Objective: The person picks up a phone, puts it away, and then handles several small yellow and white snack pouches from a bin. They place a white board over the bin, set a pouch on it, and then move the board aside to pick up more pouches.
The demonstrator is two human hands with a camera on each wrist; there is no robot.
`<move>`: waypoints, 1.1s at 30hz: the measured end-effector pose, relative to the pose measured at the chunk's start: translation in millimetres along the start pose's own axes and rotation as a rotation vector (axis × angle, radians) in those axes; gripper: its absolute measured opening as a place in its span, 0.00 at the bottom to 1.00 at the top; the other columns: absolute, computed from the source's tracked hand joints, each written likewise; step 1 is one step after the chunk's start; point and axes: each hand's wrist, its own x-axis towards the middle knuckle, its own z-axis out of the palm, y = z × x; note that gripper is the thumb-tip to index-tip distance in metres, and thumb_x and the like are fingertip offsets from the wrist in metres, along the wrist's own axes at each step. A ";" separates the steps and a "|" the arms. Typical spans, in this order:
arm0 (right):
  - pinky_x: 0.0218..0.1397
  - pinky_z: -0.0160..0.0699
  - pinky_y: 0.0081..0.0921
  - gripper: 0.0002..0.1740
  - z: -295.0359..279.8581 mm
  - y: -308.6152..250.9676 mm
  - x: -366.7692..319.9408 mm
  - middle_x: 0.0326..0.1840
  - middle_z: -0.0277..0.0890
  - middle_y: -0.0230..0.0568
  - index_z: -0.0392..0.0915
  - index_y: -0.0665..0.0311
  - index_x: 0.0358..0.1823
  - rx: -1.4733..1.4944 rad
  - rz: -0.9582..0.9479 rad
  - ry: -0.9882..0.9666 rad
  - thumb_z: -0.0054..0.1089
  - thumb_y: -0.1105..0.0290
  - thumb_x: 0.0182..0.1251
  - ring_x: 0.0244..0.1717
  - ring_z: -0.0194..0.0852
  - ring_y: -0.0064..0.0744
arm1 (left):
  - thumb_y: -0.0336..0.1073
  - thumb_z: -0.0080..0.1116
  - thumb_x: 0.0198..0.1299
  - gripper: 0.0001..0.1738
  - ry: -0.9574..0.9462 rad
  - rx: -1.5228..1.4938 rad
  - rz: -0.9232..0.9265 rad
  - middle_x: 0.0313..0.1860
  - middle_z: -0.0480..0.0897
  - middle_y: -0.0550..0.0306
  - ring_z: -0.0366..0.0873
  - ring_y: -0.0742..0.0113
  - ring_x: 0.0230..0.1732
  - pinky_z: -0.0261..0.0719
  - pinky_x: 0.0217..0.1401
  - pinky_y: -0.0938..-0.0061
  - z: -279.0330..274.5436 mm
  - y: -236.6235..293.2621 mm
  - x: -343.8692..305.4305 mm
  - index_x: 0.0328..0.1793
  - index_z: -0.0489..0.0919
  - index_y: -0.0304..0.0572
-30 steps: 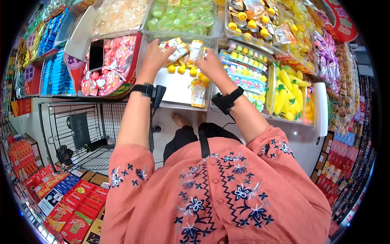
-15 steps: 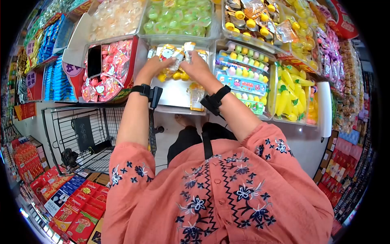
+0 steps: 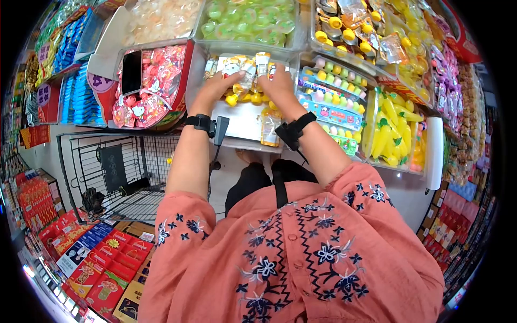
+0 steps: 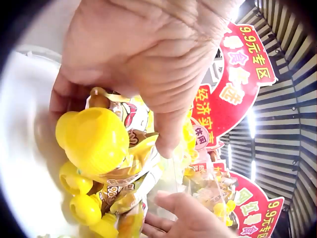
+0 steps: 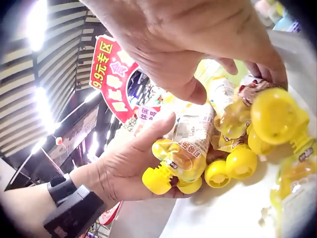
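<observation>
Several drink pouches (image 3: 249,83) with round yellow caps stand bunched in a row at the back of a clear bin, caps toward me. My left hand (image 3: 218,87) grips the left end of the bunch; in the left wrist view its thumb lies over the printed pouches (image 4: 133,153) and its fingers go behind the caps. My right hand (image 3: 279,89) holds the right end, thumb and fingers curled round a pouch (image 5: 223,96) in the right wrist view. One more pouch (image 3: 270,130) lies apart on the white board (image 3: 237,123), near the front right.
Left is a red-edged box of pink packets (image 3: 167,67) with a black phone (image 3: 132,72) on top. Candy trays (image 3: 334,99) and yellow banana-shaped packs (image 3: 389,132) are on the right. Green jelly cups (image 3: 247,24) fill the bin behind. A wire cart (image 3: 118,167) stands below left.
Both hands came closer together round the pouches, the right one moving left, then spread slightly. The pouches between them were pushed about. The pouch near the front stayed put.
</observation>
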 end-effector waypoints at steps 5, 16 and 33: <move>0.64 0.75 0.43 0.43 7.4 17.6 17.2 0.59 0.74 0.75 0.65 0.81 0.64 0.270 0.149 -0.046 0.63 0.49 0.59 0.62 0.76 0.63 | 0.66 0.72 0.52 0.45 -0.034 -0.176 -0.087 0.52 0.81 0.46 0.81 0.61 0.50 0.85 0.49 0.65 8.7 11.4 -21.0 0.61 0.74 0.34; 0.67 0.73 0.33 0.53 -5.3 8.7 4.3 0.67 0.70 0.66 0.52 0.80 0.74 0.478 0.220 -0.188 0.65 0.49 0.60 0.65 0.74 0.50 | 0.57 0.73 0.56 0.43 -0.052 -0.398 0.024 0.54 0.81 0.50 0.83 0.61 0.55 0.84 0.56 0.57 22.7 20.4 -34.3 0.67 0.68 0.38; 0.59 0.74 0.28 0.53 -6.2 3.0 -7.9 0.58 0.75 0.54 0.56 0.78 0.74 0.490 0.027 -0.196 0.66 0.44 0.62 0.56 0.76 0.37 | 0.47 0.73 0.58 0.39 0.089 -0.734 0.242 0.57 0.81 0.50 0.86 0.61 0.51 0.89 0.45 0.63 51.3 9.7 -63.6 0.67 0.64 0.41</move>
